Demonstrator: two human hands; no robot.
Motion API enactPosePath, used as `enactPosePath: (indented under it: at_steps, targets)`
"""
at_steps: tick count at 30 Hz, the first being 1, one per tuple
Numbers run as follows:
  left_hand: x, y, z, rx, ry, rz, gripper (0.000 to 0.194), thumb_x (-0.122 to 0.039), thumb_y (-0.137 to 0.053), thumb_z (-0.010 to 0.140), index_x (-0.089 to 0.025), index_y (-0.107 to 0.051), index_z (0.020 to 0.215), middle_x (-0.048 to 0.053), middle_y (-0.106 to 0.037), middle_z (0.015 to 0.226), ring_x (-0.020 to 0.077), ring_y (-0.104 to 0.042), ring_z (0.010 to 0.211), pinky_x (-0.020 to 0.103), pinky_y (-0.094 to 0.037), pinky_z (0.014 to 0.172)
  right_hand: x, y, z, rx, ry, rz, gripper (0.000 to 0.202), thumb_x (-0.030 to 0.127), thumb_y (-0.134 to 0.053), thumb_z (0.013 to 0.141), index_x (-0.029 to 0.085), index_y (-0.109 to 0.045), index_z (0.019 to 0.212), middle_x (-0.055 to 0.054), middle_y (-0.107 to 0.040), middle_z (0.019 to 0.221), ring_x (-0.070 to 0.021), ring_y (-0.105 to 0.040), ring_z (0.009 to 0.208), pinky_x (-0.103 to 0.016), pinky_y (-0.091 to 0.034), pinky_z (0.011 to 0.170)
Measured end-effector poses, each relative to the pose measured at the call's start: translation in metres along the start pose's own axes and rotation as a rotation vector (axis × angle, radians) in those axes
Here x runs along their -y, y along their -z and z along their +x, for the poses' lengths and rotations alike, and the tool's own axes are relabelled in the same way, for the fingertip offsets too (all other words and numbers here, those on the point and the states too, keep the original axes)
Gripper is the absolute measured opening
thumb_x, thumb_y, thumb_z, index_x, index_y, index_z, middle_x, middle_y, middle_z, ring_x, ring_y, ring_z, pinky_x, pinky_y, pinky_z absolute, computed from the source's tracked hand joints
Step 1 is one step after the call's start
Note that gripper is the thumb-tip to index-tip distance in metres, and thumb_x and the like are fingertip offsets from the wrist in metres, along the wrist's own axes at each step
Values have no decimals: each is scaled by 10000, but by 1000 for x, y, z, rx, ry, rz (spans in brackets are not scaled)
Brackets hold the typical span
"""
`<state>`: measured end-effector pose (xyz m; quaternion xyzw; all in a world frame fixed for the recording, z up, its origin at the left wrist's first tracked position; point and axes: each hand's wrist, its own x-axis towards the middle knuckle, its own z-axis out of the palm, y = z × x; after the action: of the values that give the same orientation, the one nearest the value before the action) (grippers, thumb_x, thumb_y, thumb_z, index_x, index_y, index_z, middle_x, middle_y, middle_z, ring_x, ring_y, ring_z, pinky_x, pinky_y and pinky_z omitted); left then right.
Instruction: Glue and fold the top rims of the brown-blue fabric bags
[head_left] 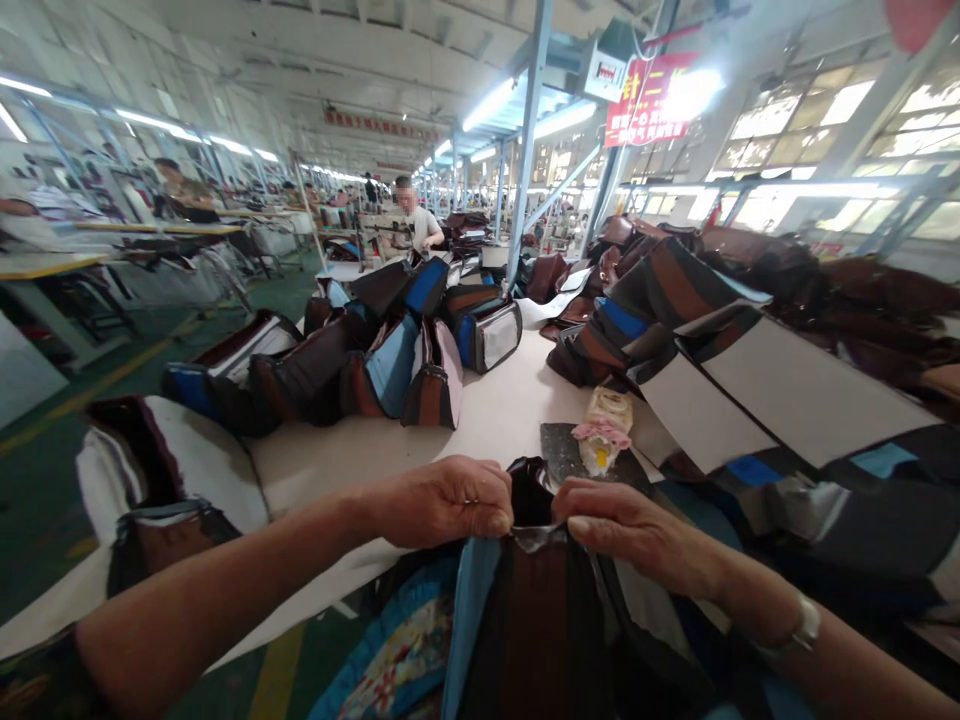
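Observation:
Right in front of me, a dark brown bag piece (532,630) with light blue and grey panels stands upright, its opening facing up. My left hand (457,500) pinches the left side of its upper edge between thumb and fingers. On the opposite side of the opening, my right hand (630,525) grips the same edge, also closed. A pale strip shows along the edge between the two hands. Just beyond my right hand, a cream container (604,440) with pink cloth and something yellow sits on a dark sheet (562,450).
Several unfinished bags (382,365) line the left of the white table (487,410). A white-sided bag (202,450) stands nearer at left. Bag pieces with pale panels (810,380) are heaped at right. A person (416,220) works farther back, near a blue post (529,150).

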<state>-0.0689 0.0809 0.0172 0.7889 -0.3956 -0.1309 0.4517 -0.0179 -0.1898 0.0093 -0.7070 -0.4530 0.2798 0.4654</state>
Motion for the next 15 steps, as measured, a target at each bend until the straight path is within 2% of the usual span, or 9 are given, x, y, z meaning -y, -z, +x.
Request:
enactPosePath:
  at_steps: [3,6,9,12,15]
  targets:
    - [1,16,-16,6,113,-48,426,-496,-508,995,-137,-602,784,55,-565,828,174,-525,820,276,-436,803,-8,-8,10,45,77,42,309,446,-543,982,160,-624,897,-21,-511,894,-162,-467,828,-302,-390,766]
    - [-13,24,-24,55,267,-64,470,-556,-481,988,-130,-651,882,45,-600,860,164,-551,812,257,-440,772,-10,-25,22,46,155,126,258,400,-612,954,162,-613,854,-13,-515,865,-152,-463,810,-290,-382,749]
    - [-34,13,-23,7,398,60,478,-618,-562,920,-165,-689,1004,13,-631,881,159,-564,820,230,-420,712,-8,-38,34,67,193,187,194,347,-657,935,161,-642,880,-9,-545,873,-143,-485,826,-275,-384,749]
    - [-44,-8,-20,-56,527,68,486,-636,-762,738,-164,-671,813,-48,-524,685,116,-475,647,215,-325,529,-9,-43,43,94,221,248,151,313,-689,918,164,-662,914,-2,-567,886,-134,-508,830,-262,-393,747]
    - [-40,-22,-22,-117,569,-75,500,-619,-821,664,-156,-634,695,-65,-439,601,96,-390,571,227,-258,465,-13,-41,47,124,222,273,165,303,-727,888,150,-667,903,-7,-570,880,-138,-514,822,-273,-399,751]
